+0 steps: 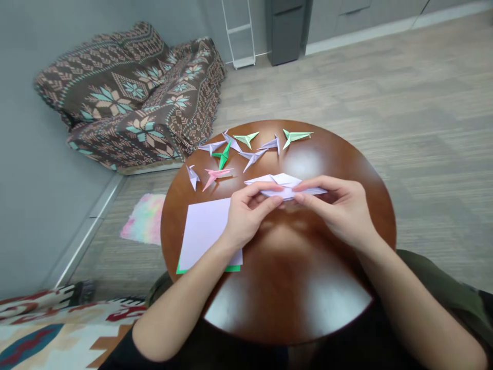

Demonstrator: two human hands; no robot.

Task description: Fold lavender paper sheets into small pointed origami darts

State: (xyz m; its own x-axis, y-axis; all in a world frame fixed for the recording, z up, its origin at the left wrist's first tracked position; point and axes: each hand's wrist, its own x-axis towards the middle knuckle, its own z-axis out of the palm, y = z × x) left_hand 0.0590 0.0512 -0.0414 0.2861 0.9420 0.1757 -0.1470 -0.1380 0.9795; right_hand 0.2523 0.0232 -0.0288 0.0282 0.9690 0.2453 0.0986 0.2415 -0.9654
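Both hands over the middle of a round brown table (277, 288), pinching one piece of folded lilac paper (283, 185) between them. Left hand (246, 216) closed on the paper's left half, thumb on top, fingertips curled beneath and mostly hidden. Right hand (339, 205) closed on the right half, fingers laid along the upper edge, the paper's pointed right tip poking out past them. Underside of the fold not visible; exact shape of the creases hard to make out, the pale paper washed out by glare.

Under the left wrist, a flat lilac sheet (204, 231) on the table, its right part covered by the hand and forearm. Beneath that, a green sheet (181, 269), only a thin edge showing.

Along the far rim, a scatter of small folded paper figures: lilac ones (252, 156), a dark green one (223, 155), a pink one (215, 176), two pale green ones (295, 136). Several overlapping, so count unclear.

On the floor left of the table, a pastel cloth (144, 220), partly cut off by the tabletop. Behind, a patterned couch (131, 97). Forearms cut off at the lower edge.
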